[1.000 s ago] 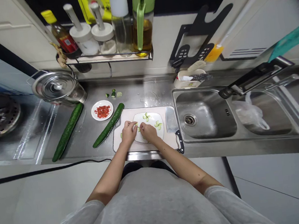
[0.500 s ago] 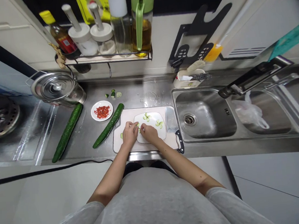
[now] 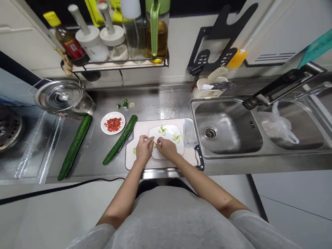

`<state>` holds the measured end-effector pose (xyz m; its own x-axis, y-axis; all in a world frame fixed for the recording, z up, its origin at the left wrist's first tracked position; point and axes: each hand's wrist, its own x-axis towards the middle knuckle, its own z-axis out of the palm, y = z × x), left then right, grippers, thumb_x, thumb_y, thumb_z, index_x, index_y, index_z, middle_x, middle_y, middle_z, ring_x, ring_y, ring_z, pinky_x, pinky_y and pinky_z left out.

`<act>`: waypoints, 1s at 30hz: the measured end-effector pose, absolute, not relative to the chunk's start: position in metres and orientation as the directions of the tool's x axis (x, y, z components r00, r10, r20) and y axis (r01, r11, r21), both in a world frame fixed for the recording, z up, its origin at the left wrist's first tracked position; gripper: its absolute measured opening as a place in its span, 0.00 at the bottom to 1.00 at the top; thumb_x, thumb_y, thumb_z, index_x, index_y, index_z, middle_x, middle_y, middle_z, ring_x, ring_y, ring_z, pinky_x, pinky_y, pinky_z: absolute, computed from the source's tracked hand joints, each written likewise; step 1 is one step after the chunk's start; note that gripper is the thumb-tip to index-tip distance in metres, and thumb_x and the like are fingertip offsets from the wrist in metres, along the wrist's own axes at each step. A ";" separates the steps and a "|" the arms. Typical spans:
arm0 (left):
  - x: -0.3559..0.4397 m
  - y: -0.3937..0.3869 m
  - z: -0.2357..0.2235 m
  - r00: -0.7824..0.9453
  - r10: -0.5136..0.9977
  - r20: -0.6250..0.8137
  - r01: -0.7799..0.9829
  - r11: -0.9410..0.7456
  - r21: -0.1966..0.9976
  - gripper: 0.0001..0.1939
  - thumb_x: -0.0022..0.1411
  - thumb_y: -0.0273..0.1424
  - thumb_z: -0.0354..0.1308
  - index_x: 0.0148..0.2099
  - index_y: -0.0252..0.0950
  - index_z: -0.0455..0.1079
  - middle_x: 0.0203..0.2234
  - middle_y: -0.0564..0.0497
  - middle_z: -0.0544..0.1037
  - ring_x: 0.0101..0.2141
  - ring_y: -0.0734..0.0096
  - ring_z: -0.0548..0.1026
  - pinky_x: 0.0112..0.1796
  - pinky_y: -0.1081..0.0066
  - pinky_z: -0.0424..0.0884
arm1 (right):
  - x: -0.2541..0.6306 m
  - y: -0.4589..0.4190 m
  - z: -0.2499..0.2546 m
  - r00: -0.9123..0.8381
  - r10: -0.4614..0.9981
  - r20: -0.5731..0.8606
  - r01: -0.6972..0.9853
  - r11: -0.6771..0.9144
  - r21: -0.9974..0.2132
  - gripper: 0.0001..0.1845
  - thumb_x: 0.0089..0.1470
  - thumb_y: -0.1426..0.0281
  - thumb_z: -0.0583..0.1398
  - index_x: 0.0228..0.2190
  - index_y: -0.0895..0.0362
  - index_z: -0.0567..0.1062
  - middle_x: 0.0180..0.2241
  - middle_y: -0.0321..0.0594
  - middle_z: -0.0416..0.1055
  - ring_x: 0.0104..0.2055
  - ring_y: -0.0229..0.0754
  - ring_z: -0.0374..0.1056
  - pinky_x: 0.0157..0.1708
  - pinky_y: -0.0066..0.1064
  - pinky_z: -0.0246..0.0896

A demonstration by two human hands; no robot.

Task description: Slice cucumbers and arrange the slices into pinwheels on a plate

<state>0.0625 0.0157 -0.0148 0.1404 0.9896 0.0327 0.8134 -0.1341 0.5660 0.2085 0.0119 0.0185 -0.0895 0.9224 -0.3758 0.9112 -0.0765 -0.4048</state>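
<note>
My left hand [image 3: 143, 148] and my right hand [image 3: 165, 147] meet over the left rim of a white plate [image 3: 170, 133] that stands on a pale cutting board [image 3: 139, 129]. Both hands pinch small cucumber slices [image 3: 155, 144] between their fingertips. Two small fans of cucumber slices [image 3: 162, 130] lie on the plate's far side. A single slice sits on the board by my left wrist. A cleaver [image 3: 191, 138] with a black handle lies on the board's right edge.
Two whole cucumbers [image 3: 120, 139] [image 3: 74, 146] lie on the steel counter to the left, near a small dish of chopped red chili [image 3: 113, 123]. A lidded pot [image 3: 62, 97] stands at the back left. A double sink [image 3: 228, 128] is on the right, and a bottle rack [image 3: 119, 62] hangs on the wall.
My hands have stayed at the plate's left rim, with only small finger movements on the cucumber slices. Nothing else has moved.
</note>
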 end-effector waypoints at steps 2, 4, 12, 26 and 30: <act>0.062 0.015 -0.014 0.132 0.991 0.028 0.796 -0.123 0.592 0.16 0.64 0.37 0.51 0.51 0.43 0.73 0.45 0.47 0.68 0.36 0.72 0.71 0.38 0.71 0.67 | 0.224 0.009 0.026 -0.038 0.938 -0.345 0.904 -0.115 -0.411 0.13 0.61 0.64 0.50 0.43 0.54 0.70 0.34 0.40 0.74 0.36 0.41 0.67 0.28 0.28 0.47; 0.060 0.014 -0.012 0.108 0.994 0.019 0.783 -0.097 0.615 0.17 0.64 0.37 0.51 0.53 0.43 0.72 0.44 0.47 0.69 0.36 0.71 0.72 0.39 0.71 0.68 | 0.245 0.003 0.033 0.058 0.948 -0.314 0.902 -0.184 -0.390 0.13 0.61 0.64 0.50 0.41 0.54 0.71 0.33 0.40 0.74 0.35 0.40 0.67 0.28 0.28 0.47; 0.053 0.009 -0.002 -0.020 0.991 -0.132 0.779 0.098 0.620 0.18 0.62 0.35 0.53 0.54 0.42 0.69 0.33 0.50 0.77 0.34 0.65 0.74 0.38 0.68 0.67 | 0.302 -0.031 0.031 0.306 0.883 -0.356 0.871 -0.410 -0.269 0.13 0.59 0.63 0.51 0.39 0.54 0.72 0.32 0.41 0.74 0.34 0.42 0.67 0.27 0.29 0.45; 0.054 0.019 0.002 -0.068 0.977 -0.201 0.799 0.174 0.575 0.20 0.60 0.29 0.50 0.55 0.42 0.69 0.30 0.51 0.78 0.34 0.64 0.75 0.38 0.70 0.65 | 0.289 -0.035 0.026 0.335 0.845 -0.416 0.867 -0.449 -0.215 0.13 0.58 0.66 0.51 0.40 0.54 0.72 0.35 0.43 0.74 0.36 0.44 0.69 0.30 0.29 0.50; 0.051 0.018 0.001 -0.017 0.985 -0.171 0.808 0.114 0.579 0.20 0.62 0.31 0.51 0.55 0.42 0.69 0.34 0.50 0.77 0.37 0.65 0.74 0.41 0.69 0.66 | 0.288 -0.037 0.025 0.342 0.838 -0.424 0.865 -0.457 -0.207 0.14 0.58 0.65 0.51 0.41 0.54 0.72 0.35 0.43 0.74 0.37 0.44 0.69 0.31 0.29 0.51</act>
<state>0.0510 0.0184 0.0006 -0.0173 0.9852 -0.1707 0.8076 0.1144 0.5786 0.2879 -0.0367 0.0252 0.3419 0.8384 -0.4244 0.8649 -0.4573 -0.2067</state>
